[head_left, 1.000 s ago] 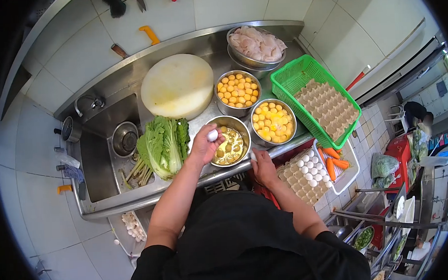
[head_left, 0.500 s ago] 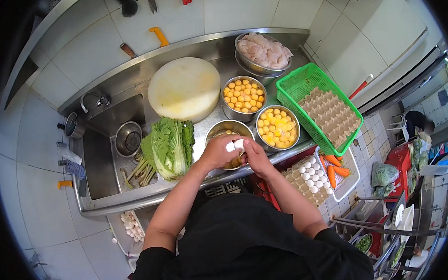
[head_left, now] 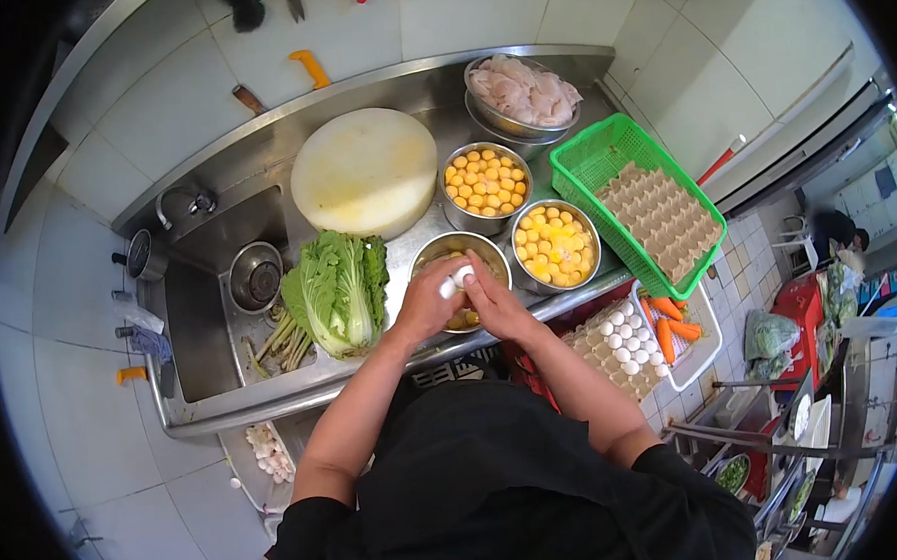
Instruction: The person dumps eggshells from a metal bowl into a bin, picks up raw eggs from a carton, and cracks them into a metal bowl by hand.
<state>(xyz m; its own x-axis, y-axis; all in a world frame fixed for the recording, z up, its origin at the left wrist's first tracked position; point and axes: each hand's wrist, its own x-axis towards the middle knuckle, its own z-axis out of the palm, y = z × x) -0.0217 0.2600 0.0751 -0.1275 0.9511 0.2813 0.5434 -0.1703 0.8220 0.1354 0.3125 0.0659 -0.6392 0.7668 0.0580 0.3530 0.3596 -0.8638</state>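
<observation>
Over a steel bowl (head_left: pixel 417 263) at the counter's front, my left hand (head_left: pixel 429 301) and my right hand (head_left: pixel 498 306) meet with fingers curled. White egg (head_left: pixel 462 275) shell shows between them, in two rounded pieces; whether these are whole eggs or shell halves I cannot tell. The right fingers lie along the shell, and the left fingers wrap it from the other side. Several yolks lie in the bowl below, partly hidden by my hands. Behind and to the right stand a pot of yolks (head_left: pixel 485 183) and a bowl of yolks (head_left: pixel 556 247).
Leafy cabbage (head_left: pixel 339 295) lies left of my hands, before a thick round cutting board (head_left: pixel 364 174). The sink (head_left: pixel 201 341) is farther left. A green basket (head_left: pixel 589 179) holds egg trays (head_left: pixel 661 218). Below, white eggs (head_left: pixel 631 342) sit beside carrots (head_left: pixel 666 336). Sliced pale meat (head_left: pixel 525 91) fills a back bowl.
My hands have drawn closer together and shifted slightly up and left over the bowl. The right fingers now cover more of the white shell. The view has shifted a little.
</observation>
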